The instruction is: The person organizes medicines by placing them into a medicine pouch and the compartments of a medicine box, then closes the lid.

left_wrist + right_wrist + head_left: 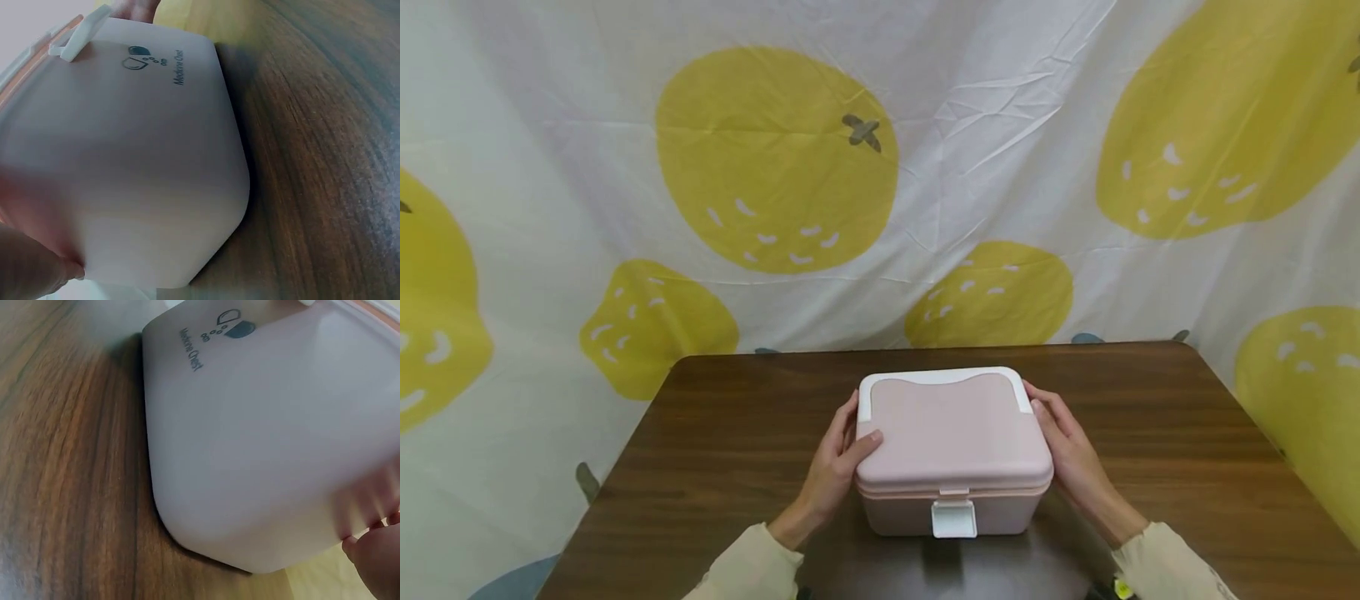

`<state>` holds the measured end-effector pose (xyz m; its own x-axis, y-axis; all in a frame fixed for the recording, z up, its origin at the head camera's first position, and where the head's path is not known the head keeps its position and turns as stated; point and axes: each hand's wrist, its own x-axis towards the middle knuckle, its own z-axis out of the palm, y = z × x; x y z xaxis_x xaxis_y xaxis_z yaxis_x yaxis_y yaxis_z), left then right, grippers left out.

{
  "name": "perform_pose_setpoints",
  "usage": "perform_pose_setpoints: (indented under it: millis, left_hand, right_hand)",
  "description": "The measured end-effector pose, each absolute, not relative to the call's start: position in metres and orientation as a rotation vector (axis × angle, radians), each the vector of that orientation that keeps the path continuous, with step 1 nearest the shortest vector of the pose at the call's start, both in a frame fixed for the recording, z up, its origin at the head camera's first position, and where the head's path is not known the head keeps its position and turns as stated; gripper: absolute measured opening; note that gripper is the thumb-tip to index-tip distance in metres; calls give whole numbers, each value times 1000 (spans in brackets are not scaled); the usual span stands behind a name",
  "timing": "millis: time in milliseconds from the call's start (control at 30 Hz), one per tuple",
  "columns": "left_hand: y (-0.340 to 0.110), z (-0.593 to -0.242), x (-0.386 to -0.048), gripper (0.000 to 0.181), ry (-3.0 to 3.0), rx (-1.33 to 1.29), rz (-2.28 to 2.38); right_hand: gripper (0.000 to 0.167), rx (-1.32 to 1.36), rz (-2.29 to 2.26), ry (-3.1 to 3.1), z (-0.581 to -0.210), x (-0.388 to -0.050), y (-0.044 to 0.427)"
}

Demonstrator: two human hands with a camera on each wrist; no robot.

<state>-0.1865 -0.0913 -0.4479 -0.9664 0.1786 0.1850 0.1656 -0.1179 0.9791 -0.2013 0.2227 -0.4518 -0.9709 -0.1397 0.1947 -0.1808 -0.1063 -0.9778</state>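
A pale pink medicine box (pixel 951 437) with a white-trimmed lid stands in the middle of the table, lid down. Its white front latch (pixel 953 518) sticks out from the front wall. Print on that wall reads "Medicine Chest" in both wrist views. My left hand (pixel 835 458) holds the left side, thumb on the lid's edge, fingers along the side wall. On the opposite side my right hand (pixel 1071 454) grips the box, its fingers reaching toward the back corner. In the right wrist view, fingertips (pixel 378 550) touch the side wall. Parts of both hands are hidden.
The dark wooden table (pixel 737 433) extends to both sides of the box. Behind it hangs a white cloth (pixel 925 167) printed with yellow fruit. A small dark object with a yellow mark (pixel 1122 588) shows by the right sleeve.
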Motion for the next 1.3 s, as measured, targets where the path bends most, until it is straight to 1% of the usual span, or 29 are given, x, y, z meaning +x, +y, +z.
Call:
perform_pose_setpoints:
  millis: [200,267,367,467,567,600,633,700,867,1000,1067,1133,1300]
  left_hand:
    - [-91,-451,-188,74,2098,437,2310]
    - [-91,-451,-188,75,2096,441,2306]
    - [-91,-451,-186,76,2090,454,2298]
    - [-91,-451,-185,77,2105,447,2278]
    - [-92,-451,-184,78,2117,425,2269]
    - [-92,-451,-183,78,2123,414,2268]
    - [-92,-451,-184,78,2122,409,2268]
    - [-93,-451,-184,79,2124,403,2266]
    - [-93,-450,-185,79,2116,402,2262]
    - [-93,-451,-185,79,2112,395,2264]
    - [-93,-451,-185,79,2119,387,2264]
    - [-93,-451,-185,79,2119,380,2268]
    - [-94,-451,-186,79,2113,381,2267]
  right_hand:
    - [46,386,2131,-2182,-450,-202,227]
    - [42,416,1955,-2245,-444,-200,230]
    - [31,505,1608,-2297,-427,-195,235]
    - [29,729,1264,-2235,-407,-186,233]
    - [17,1085,980,-2056,-393,-178,220]
    - [20,1193,891,-1995,-390,-175,214]
    - [26,1282,804,-1938,-388,-173,208]
    - [43,1380,638,-1903,-389,-167,196]
    - [76,1388,261,-2070,-404,-155,185]
    - [93,1350,128,-2116,-415,-152,183]
    - [96,1335,117,-2108,-419,-151,182]
    - [95,1315,114,-2089,-422,-151,181]
    - [82,1274,155,-2014,-427,-153,178]
